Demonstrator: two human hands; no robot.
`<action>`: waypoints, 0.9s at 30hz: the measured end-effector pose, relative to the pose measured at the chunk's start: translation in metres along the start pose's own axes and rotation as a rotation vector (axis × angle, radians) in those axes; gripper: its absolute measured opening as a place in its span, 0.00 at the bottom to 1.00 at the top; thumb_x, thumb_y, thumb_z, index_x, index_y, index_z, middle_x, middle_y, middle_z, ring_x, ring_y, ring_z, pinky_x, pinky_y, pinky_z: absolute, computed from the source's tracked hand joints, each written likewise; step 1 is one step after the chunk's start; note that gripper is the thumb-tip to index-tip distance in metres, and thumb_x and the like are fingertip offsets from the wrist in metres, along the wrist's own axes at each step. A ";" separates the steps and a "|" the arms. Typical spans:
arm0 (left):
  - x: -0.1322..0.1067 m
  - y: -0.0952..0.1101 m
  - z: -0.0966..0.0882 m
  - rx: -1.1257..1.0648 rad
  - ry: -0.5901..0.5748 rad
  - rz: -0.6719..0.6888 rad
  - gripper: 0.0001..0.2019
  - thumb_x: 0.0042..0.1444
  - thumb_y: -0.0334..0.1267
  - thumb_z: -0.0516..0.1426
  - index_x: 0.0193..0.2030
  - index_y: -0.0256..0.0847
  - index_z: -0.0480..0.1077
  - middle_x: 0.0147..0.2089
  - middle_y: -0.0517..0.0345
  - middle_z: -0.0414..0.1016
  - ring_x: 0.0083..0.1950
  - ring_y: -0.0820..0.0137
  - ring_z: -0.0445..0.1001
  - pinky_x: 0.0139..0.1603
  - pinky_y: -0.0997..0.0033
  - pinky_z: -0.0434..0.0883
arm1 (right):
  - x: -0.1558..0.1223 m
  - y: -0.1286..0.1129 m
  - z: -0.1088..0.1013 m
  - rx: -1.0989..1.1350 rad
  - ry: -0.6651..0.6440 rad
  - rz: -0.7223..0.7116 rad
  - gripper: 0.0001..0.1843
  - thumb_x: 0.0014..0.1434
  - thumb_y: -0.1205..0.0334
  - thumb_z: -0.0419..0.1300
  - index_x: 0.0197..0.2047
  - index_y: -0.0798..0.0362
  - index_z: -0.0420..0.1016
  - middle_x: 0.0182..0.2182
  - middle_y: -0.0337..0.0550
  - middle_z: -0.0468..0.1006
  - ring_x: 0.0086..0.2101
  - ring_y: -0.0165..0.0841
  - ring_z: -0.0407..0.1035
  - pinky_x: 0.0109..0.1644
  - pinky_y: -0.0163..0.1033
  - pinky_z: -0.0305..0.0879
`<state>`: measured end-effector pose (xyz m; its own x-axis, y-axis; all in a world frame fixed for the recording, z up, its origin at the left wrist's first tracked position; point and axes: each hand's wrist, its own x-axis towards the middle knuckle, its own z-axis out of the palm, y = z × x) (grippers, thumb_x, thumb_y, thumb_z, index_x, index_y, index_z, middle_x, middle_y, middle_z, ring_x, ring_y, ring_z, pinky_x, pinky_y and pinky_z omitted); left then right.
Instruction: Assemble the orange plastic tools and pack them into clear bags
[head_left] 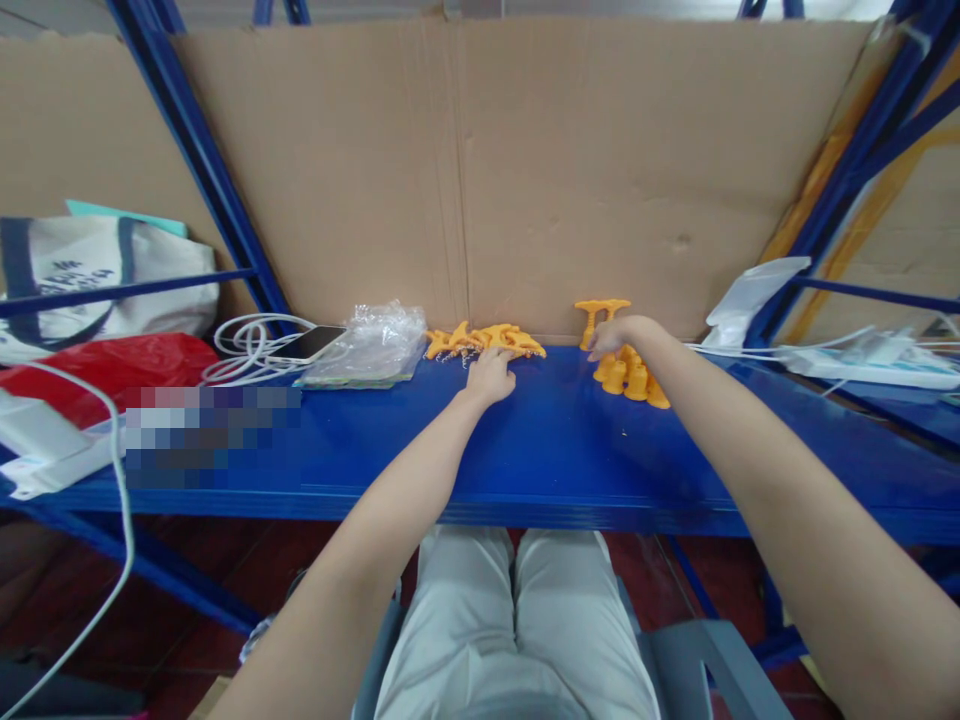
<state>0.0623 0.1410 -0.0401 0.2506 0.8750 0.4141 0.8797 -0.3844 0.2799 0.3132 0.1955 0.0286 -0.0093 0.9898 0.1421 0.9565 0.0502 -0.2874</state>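
A pile of flat orange plastic pieces (480, 338) lies at the back of the blue shelf (540, 450), against the cardboard wall. My left hand (491, 375) reaches into this pile, fingers curled on one of the pieces. To the right stands a group of upright orange pegs (634, 378), and behind them an orange piece with a flat top on a stem (600, 310). My right hand (611, 335) rests at this group, fingers closed around one of the upright pieces; which one is hidden by the hand.
A clear plastic bag (371, 345), a phone (309, 343) and coiled white cable (244, 345) lie left of the pile. Further left are a red bag (112, 365) and a white tote (90, 275). A power strip with cables (870, 365) sits right.
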 end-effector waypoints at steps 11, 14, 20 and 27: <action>0.002 -0.016 0.008 0.043 -0.006 -0.109 0.25 0.62 0.34 0.51 0.67 0.48 0.63 0.74 0.44 0.57 0.74 0.49 0.55 0.68 0.33 0.59 | -0.049 -0.041 0.024 -0.228 -0.141 -0.124 0.23 0.45 0.79 0.70 0.44 0.51 0.82 0.43 0.47 0.84 0.48 0.44 0.78 0.52 0.45 0.74; 0.001 -0.016 0.004 0.085 0.005 -0.077 0.21 0.61 0.32 0.52 0.61 0.44 0.69 0.70 0.40 0.63 0.70 0.49 0.62 0.65 0.37 0.64 | -0.062 -0.048 0.032 -0.176 -0.079 -0.152 0.24 0.45 0.77 0.71 0.46 0.53 0.81 0.46 0.50 0.83 0.50 0.46 0.76 0.54 0.43 0.72; 0.002 -0.009 0.000 0.179 0.024 0.005 0.14 0.60 0.29 0.51 0.45 0.39 0.76 0.53 0.40 0.75 0.59 0.53 0.74 0.59 0.52 0.71 | -0.084 -0.048 0.046 -0.033 0.035 -0.063 0.32 0.51 0.66 0.71 0.58 0.60 0.71 0.51 0.56 0.80 0.50 0.42 0.76 0.51 0.38 0.70; 0.002 -0.013 0.002 0.135 0.094 0.051 0.20 0.60 0.32 0.52 0.58 0.36 0.71 0.64 0.38 0.69 0.66 0.52 0.68 0.65 0.52 0.67 | -0.095 -0.042 0.044 -0.040 -0.038 -0.009 0.18 0.55 0.56 0.70 0.46 0.55 0.75 0.42 0.49 0.83 0.42 0.38 0.78 0.43 0.35 0.68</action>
<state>0.0525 0.1484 -0.0450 0.2628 0.8216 0.5059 0.9148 -0.3788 0.1399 0.2608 0.1047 -0.0142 -0.0281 0.9937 0.1082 0.9671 0.0544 -0.2485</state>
